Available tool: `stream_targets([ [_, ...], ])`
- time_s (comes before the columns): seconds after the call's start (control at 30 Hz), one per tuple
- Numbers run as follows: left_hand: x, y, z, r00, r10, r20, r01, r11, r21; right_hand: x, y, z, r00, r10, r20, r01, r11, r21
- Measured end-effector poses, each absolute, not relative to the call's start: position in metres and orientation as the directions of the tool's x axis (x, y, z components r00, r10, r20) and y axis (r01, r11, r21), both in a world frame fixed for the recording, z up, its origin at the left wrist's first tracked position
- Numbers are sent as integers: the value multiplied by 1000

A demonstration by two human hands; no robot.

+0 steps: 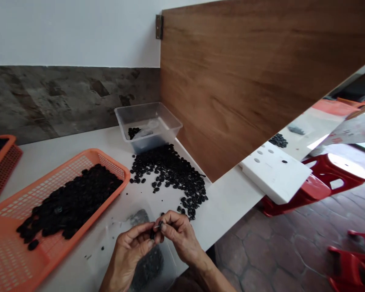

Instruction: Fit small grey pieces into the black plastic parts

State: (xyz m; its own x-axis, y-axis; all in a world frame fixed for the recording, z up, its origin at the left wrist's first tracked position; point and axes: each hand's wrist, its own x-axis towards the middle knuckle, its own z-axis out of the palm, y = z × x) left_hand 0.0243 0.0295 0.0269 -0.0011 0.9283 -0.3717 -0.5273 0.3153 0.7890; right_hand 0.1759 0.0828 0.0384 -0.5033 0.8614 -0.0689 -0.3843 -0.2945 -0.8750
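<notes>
My left hand (129,249) and my right hand (181,235) meet close together above a clear plastic container (167,280) with dark grey material (150,265) in it. In the left fingertips is a small black piece (152,234). My right thumb and fingers pinch another small dark piece (160,224), with a thin shiny bit showing between the two hands. Fingers partly cover both pieces, so their exact kind is unclear. Just beyond my hands, a loose pile of black oval pieces (182,174) spreads over the white table (228,207).
At left, an orange plastic basket (94,152) holds many black pieces; a second orange basket (6,174) stands behind it. A clear bin (172,123) sits against the wooden panel (231,81). To the right are a white foam block (276,174) and red stools (337,170).
</notes>
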Motion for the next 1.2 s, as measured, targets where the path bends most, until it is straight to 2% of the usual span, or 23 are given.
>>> stream_targets([
  [0.27,22,25,21,-53,903,-425,-424,365,829,174,83,27,-517,846,-128,-355,-348,-868],
  [0.47,22,22,15,-68,930,-362,-370,313,875,176,84,24,-495,855,-156,-316,-345,-884],
  [0.6,28,25,17,-112,894,-435,-492,330,806,176,84,22,-552,820,-150,-335,-383,-861],
  [0.77,34,29,22,-157,818,-554,-639,344,688,177,83,21,-547,817,-184,-257,-373,-892],
  [0.87,34,31,24,-175,799,-575,-671,330,663,178,83,23,-540,820,-187,-239,-363,-901],
  [1.2,29,20,26,-240,841,-485,-542,299,786,180,81,30,-510,832,-219,-87,-304,-949],
])
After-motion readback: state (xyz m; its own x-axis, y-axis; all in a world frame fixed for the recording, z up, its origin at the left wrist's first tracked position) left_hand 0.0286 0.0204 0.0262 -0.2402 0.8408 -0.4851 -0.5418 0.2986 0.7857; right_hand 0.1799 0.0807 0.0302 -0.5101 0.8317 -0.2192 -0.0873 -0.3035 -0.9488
